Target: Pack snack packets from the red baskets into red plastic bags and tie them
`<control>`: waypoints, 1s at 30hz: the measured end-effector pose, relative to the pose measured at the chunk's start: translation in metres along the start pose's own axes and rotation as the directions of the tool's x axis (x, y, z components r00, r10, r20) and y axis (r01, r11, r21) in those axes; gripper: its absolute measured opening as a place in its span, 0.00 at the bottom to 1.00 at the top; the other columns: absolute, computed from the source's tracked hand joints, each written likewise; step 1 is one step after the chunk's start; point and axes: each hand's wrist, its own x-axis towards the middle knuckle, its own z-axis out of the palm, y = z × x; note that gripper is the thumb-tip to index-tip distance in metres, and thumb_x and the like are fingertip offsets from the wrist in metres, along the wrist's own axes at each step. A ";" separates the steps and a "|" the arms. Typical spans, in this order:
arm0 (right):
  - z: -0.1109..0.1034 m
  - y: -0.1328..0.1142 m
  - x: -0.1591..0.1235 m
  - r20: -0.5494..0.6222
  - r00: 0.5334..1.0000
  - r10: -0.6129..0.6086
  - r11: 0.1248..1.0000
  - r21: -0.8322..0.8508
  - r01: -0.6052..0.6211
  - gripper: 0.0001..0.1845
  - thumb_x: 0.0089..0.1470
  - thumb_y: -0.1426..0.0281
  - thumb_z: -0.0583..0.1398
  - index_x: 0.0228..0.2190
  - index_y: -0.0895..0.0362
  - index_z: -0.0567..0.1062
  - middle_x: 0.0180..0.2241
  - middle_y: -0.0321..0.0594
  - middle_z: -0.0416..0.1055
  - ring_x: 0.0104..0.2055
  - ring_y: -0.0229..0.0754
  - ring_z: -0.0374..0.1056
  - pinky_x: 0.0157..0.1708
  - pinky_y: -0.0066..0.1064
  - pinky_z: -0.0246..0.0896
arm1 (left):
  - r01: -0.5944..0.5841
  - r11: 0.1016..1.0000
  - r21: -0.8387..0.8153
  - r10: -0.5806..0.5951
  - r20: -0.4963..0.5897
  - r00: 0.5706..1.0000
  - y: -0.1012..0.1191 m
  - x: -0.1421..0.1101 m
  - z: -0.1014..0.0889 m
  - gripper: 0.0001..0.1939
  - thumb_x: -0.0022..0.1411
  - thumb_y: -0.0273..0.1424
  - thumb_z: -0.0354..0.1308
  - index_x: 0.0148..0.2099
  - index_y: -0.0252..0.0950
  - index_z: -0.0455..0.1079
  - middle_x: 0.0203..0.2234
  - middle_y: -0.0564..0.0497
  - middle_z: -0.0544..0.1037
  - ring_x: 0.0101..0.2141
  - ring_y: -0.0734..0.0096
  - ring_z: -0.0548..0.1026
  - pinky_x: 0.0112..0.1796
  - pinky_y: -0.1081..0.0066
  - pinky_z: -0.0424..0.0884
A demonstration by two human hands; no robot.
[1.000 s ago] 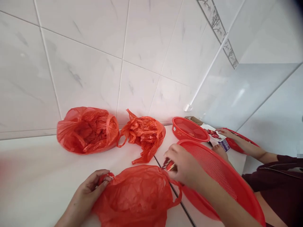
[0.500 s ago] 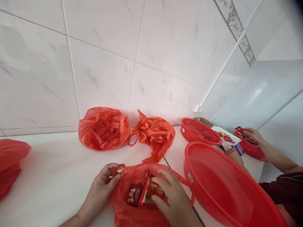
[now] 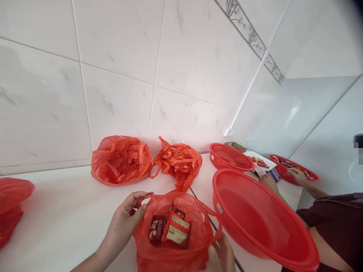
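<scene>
A red plastic bag point(image 3: 170, 260) stands with its mouth spread wide at the front of the table. My left hand point(image 3: 127, 217) pinches its left handle between thumb and fingers. At the bag's right side, my right hand point(image 3: 222, 253) has its fingers bent against the right handle and rim; the bag partly hides them. Inside lie a dark maroon snack packet point(image 3: 157, 227) and a red-and-gold snack packet point(image 3: 177, 230), with a further dark packet point(image 3: 180, 214) behind them.
Two bunched red bags point(image 3: 121, 160) point(image 3: 180, 162) sit by the wall, another red bag point(image 3: 13, 204) at far left. To the right stand a large red basket point(image 3: 255, 211) and a smaller red basket point(image 3: 231, 156). A co-worker's hand point(image 3: 299, 176) reaches into a farther basket point(image 3: 314, 177).
My right hand has come out of the bag's mouth to its right side, uncovering the packets. My left hand keeps the left handle. The co-worker's hand has lowered into the farther basket.
</scene>
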 end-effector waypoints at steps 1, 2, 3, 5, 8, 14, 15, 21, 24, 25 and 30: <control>0.005 -0.013 0.006 0.044 0.998 0.048 0.997 0.051 -0.050 0.40 0.51 0.51 0.57 0.59 0.57 0.57 0.52 0.51 0.68 0.51 0.54 0.68 0.44 0.39 0.66 | 0.019 0.996 -0.090 -0.015 0.044 0.999 0.010 0.004 0.002 0.18 0.55 0.44 0.60 0.45 0.40 0.68 0.38 0.48 0.78 0.32 0.66 0.75 0.33 0.68 0.72; 0.010 -0.027 0.013 0.083 0.993 0.082 0.994 0.071 -0.088 0.39 0.49 0.51 0.59 0.57 0.57 0.61 0.51 0.49 0.70 0.50 0.53 0.68 0.44 0.38 0.66 | 0.028 0.987 -0.161 -0.015 0.082 0.997 0.021 0.008 0.003 0.18 0.54 0.43 0.62 0.42 0.38 0.68 0.37 0.47 0.79 0.34 0.65 0.76 0.33 0.69 0.72; 0.014 -0.041 0.020 0.124 0.986 0.108 0.991 0.066 -0.117 0.37 0.46 0.51 0.61 0.54 0.57 0.65 0.49 0.48 0.71 0.49 0.52 0.69 0.43 0.37 0.66 | 0.024 0.979 -0.204 -0.002 0.106 0.994 0.033 0.012 0.004 0.17 0.53 0.42 0.63 0.41 0.38 0.68 0.35 0.47 0.80 0.34 0.66 0.76 0.33 0.70 0.72; 0.020 -0.071 0.032 0.207 0.971 0.120 0.990 0.053 -0.133 0.28 0.46 0.53 0.62 0.44 0.57 0.72 0.42 0.45 0.74 0.44 0.50 0.70 0.41 0.35 0.66 | -0.037 0.972 -0.233 0.060 0.095 0.994 0.058 0.019 0.003 0.16 0.53 0.40 0.65 0.41 0.38 0.69 0.31 0.50 0.80 0.29 0.72 0.75 0.29 0.75 0.70; 0.024 -0.115 0.045 0.209 0.977 0.028 0.976 0.206 -0.072 0.17 0.49 0.55 0.61 0.33 0.56 0.73 0.31 0.37 0.73 0.34 0.41 0.69 0.33 0.29 0.65 | -0.215 0.929 -0.302 0.205 -0.066 0.977 0.096 0.022 -0.006 0.14 0.53 0.36 0.66 0.42 0.40 0.70 0.29 0.54 0.79 0.27 0.79 0.72 0.28 0.80 0.68; 0.023 -0.176 0.067 -0.020 0.999 0.027 0.787 0.617 -0.009 0.15 0.43 0.62 0.67 0.33 0.54 0.74 0.31 0.32 0.72 0.29 0.35 0.67 0.29 0.25 0.64 | -0.474 0.794 -0.380 0.367 -0.322 0.873 0.139 0.010 -0.031 0.17 0.52 0.30 0.66 0.45 0.44 0.70 0.39 0.53 0.78 0.38 0.73 0.74 0.32 0.80 0.71; 0.025 -0.182 0.070 0.015 1.000 0.018 0.753 0.658 -0.024 0.15 0.42 0.63 0.68 0.33 0.54 0.74 0.33 0.34 0.73 0.32 0.36 0.69 0.31 0.26 0.66 | -0.502 0.784 -0.365 0.409 -0.304 0.860 0.141 0.008 -0.033 0.19 0.52 0.29 0.66 0.47 0.44 0.69 0.44 0.52 0.76 0.38 0.72 0.74 0.33 0.78 0.72; 0.043 -0.202 0.073 0.252 0.967 0.035 0.557 0.798 -0.229 0.12 0.44 0.66 0.67 0.32 0.54 0.74 0.35 0.34 0.73 0.39 0.38 0.71 0.40 0.32 0.68 | -0.560 0.828 0.024 0.550 -0.227 0.804 0.138 0.000 -0.036 0.20 0.58 0.31 0.62 0.52 0.46 0.67 0.51 0.50 0.73 0.45 0.67 0.73 0.38 0.74 0.73; 0.052 -0.206 0.066 0.342 0.939 -0.030 0.514 0.811 -0.278 0.09 0.49 0.63 0.65 0.31 0.54 0.72 0.22 0.28 0.66 0.22 0.29 0.63 0.28 0.25 0.66 | -0.540 0.792 0.286 0.599 -0.193 0.777 0.138 -0.003 -0.038 0.17 0.60 0.32 0.58 0.52 0.46 0.67 0.41 0.52 0.79 0.43 0.66 0.76 0.39 0.72 0.74; 0.054 -0.207 0.063 0.376 0.924 -0.073 0.509 0.811 -0.289 0.10 0.51 0.60 0.63 0.30 0.54 0.71 0.18 0.26 0.61 0.17 0.27 0.55 0.21 0.22 0.61 | -0.547 0.755 0.361 0.627 -0.154 0.764 0.139 -0.004 -0.039 0.15 0.60 0.32 0.58 0.51 0.47 0.69 0.38 0.52 0.80 0.40 0.66 0.77 0.36 0.73 0.74; 0.060 -0.207 0.038 0.477 0.858 -0.190 0.679 0.695 -0.237 0.19 0.56 0.52 0.55 0.26 0.55 0.69 0.11 0.25 0.51 0.13 0.27 0.41 0.14 0.20 0.42 | -0.719 0.458 0.522 0.746 0.213 0.630 0.148 -0.007 -0.037 0.11 0.60 0.23 0.54 0.40 0.44 0.73 0.31 0.54 0.79 0.31 0.72 0.77 0.28 0.77 0.71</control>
